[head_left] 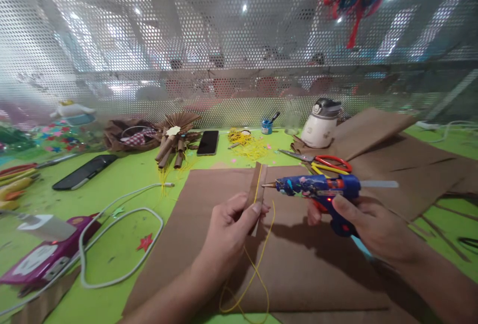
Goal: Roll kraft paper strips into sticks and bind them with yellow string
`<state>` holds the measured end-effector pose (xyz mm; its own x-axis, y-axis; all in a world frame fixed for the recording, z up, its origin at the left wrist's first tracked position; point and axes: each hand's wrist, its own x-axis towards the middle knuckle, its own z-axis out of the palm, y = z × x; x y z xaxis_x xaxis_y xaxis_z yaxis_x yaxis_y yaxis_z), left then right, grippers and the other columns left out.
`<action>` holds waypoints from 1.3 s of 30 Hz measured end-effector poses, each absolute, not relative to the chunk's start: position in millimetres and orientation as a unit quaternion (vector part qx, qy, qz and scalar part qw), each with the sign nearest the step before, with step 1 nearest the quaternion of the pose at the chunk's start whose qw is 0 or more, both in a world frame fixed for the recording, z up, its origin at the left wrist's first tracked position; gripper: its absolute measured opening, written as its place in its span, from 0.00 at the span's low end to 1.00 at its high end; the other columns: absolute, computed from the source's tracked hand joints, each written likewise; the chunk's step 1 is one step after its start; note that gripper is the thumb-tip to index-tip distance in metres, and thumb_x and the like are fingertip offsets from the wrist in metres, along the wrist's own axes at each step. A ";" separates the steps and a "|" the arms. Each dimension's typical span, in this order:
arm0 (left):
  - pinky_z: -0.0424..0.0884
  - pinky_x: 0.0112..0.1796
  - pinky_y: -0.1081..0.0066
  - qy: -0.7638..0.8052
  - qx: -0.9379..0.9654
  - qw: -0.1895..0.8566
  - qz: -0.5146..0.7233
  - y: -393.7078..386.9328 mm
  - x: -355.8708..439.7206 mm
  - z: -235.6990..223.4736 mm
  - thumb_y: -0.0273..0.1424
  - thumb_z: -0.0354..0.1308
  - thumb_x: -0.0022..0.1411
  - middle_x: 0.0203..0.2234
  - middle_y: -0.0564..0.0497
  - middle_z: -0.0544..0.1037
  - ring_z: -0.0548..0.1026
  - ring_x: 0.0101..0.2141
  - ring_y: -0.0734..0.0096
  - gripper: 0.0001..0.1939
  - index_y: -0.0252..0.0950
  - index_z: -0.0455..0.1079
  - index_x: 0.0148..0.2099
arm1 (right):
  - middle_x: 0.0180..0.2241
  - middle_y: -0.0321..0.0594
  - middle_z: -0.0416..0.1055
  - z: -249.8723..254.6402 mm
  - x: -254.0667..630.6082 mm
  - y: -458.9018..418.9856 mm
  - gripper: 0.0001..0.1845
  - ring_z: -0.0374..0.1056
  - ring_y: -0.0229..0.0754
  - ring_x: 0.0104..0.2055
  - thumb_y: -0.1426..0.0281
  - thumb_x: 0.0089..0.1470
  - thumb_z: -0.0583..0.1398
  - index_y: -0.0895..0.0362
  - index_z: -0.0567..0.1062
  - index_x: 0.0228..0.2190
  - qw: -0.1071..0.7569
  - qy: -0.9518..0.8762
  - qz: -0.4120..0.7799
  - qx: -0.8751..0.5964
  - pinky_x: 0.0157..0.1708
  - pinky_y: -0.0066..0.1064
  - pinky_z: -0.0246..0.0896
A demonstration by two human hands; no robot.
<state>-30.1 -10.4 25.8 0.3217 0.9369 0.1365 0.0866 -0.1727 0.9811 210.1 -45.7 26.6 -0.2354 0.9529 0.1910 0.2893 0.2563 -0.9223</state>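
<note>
My left hand (233,224) pinches a folded strip of brown paper (256,184), held tilted up over a large brown paper sheet (194,214). A thin yellow string (266,244) runs along the strip and hangs in loops below it. My right hand (369,219) is wrapped round the handle of a blue glue gun (321,187), with a clear glue stick (381,183) poking out of its back. The gun's nozzle points left and sits at the strip's right edge; whether it touches cannot be made out. A small red light glows on the gun.
Red-handled scissors (332,163) and a white kettle-shaped bottle (319,127) stand behind the gun, beside brown paper sheets (407,164). Left are a phone (208,143), a white cable (159,214), a purple power strip (56,254) and a paper figure (175,140).
</note>
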 end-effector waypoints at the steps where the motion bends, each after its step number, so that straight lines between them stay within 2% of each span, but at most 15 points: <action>1: 0.63 0.34 0.70 0.399 0.641 0.501 0.424 -10.4 -30.1 25.7 0.35 0.55 0.59 0.29 0.46 0.75 0.70 0.32 0.67 0.13 0.30 0.74 0.32 | 0.28 0.42 0.73 26.5 209.8 -45.4 0.20 0.67 0.48 0.43 0.58 0.60 0.49 0.54 0.74 0.28 0.418 -0.674 0.404 -0.457 0.44 0.35 0.59; 6: 0.63 0.33 0.70 0.392 0.645 0.501 0.423 -9.9 -29.7 25.7 0.36 0.54 0.60 0.27 0.46 0.73 0.69 0.30 0.68 0.14 0.30 0.74 0.32 | 0.33 0.44 0.72 25.8 209.7 -43.1 0.19 0.66 0.48 0.42 0.59 0.60 0.49 0.54 0.72 0.27 0.435 -0.654 0.431 -0.444 0.38 0.34 0.61; 13: 0.62 0.33 0.71 0.399 0.639 0.501 0.425 -10.9 -30.0 25.2 0.34 0.55 0.59 0.28 0.46 0.74 0.70 0.31 0.68 0.12 0.30 0.74 0.32 | 0.38 0.44 0.71 23.0 210.6 -46.1 0.19 0.66 0.47 0.41 0.60 0.61 0.48 0.55 0.71 0.26 0.429 -0.655 0.442 -0.437 0.39 0.34 0.61; 24: 0.61 0.31 0.72 0.411 0.634 0.500 0.424 -6.4 -30.7 25.5 0.35 0.56 0.58 0.29 0.46 0.75 0.69 0.30 0.70 0.12 0.31 0.74 0.30 | 0.30 0.44 0.71 24.0 208.7 -47.3 0.20 0.67 0.45 0.34 0.59 0.60 0.48 0.56 0.72 0.25 0.406 -0.665 0.464 -0.422 0.38 0.36 0.61; 39: 0.63 0.32 0.73 0.396 0.638 0.510 0.420 -10.4 -30.6 29.0 0.33 0.55 0.58 0.27 0.47 0.74 0.69 0.31 0.70 0.11 0.31 0.74 0.31 | 0.28 0.42 0.67 20.6 204.1 -42.3 0.20 0.65 0.44 0.33 0.59 0.60 0.49 0.56 0.72 0.26 0.489 -0.589 0.474 -0.435 0.36 0.35 0.62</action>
<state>-30.6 -10.4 29.0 0.3346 0.9331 0.1315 0.0762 -0.1659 0.9832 204.1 -42.3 20.6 -0.1434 0.9758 0.1654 0.0488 0.1738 -0.9836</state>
